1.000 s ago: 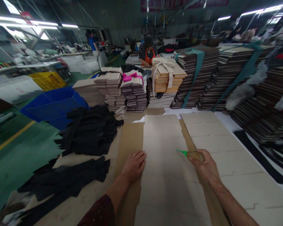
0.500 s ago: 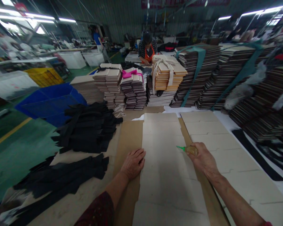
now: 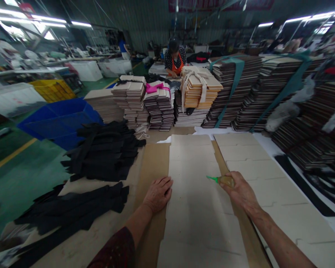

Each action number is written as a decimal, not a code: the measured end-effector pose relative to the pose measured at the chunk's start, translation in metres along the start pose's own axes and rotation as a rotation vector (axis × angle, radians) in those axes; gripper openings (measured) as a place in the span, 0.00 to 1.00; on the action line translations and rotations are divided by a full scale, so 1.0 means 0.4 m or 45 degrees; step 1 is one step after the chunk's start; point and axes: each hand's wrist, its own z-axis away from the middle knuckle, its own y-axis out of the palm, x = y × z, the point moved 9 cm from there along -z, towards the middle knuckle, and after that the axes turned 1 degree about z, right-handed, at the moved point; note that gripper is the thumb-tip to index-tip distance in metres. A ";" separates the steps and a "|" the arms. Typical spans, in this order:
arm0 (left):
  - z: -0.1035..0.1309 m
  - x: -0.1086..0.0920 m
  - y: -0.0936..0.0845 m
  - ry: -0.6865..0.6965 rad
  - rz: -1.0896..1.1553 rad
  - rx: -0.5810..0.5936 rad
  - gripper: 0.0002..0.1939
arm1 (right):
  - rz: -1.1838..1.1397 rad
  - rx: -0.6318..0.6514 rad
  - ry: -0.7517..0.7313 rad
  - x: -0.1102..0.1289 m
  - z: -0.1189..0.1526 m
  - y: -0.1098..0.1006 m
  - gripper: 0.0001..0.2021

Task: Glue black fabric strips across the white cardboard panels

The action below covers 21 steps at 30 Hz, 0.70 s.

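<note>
A row of overlapping pale beige board pieces [image 3: 194,208] runs away from me down the middle of the table. My left hand [image 3: 158,193] lies flat at the row's left edge, its fingertips on the boards and the palm over a brown sheet [image 3: 153,158]. Wrapped in my right hand [image 3: 244,193] is a small amber squeeze bottle [image 3: 227,181], which looks like a glue bottle, with a thin green nozzle pointing left. The nozzle hovers over the right part of the boards; whether it touches cannot be told. A second row of boards [image 3: 270,186] lies to the right.
Black fabric strips [image 3: 100,156] are heaped at left beside a blue bin [image 3: 58,119]. Tied stacks of boards [image 3: 202,87] line the table's far side, with taller stacks [image 3: 234,85] at right. Across from me, a person in an orange apron [image 3: 176,63] works bent over.
My right hand has barely moved; the bottle's green nozzle has shifted slightly left and down over the boards. My left hand stays in place.
</note>
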 end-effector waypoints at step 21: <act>0.007 -0.005 -0.007 -0.073 0.028 0.031 0.21 | -0.181 0.182 -0.281 0.279 -0.035 0.185 0.13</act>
